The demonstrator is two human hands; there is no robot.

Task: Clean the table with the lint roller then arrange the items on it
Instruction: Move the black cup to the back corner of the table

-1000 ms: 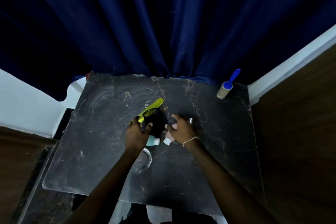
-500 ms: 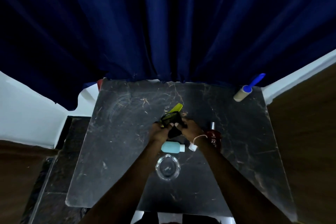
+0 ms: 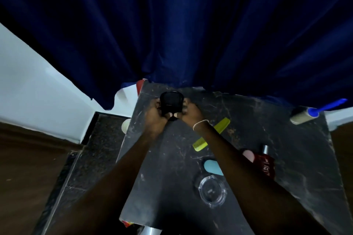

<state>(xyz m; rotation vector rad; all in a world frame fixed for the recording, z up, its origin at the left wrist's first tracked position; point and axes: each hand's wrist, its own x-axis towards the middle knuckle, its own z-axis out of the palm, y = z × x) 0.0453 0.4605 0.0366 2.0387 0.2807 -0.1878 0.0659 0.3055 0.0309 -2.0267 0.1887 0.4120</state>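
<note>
Black and rounded, the brush (image 3: 171, 105) sits clasped between the left hand (image 3: 155, 115) and right hand (image 3: 191, 113) at the table's (image 3: 286, 150) far left corner, its handle pointing back toward the person, so setting it down there seems next.

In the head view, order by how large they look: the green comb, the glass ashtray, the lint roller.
1. lint roller, handle included
2. green comb, partly hidden by an arm, so its place against the roller is unsure
3. glass ashtray, though nearest the camera
</note>
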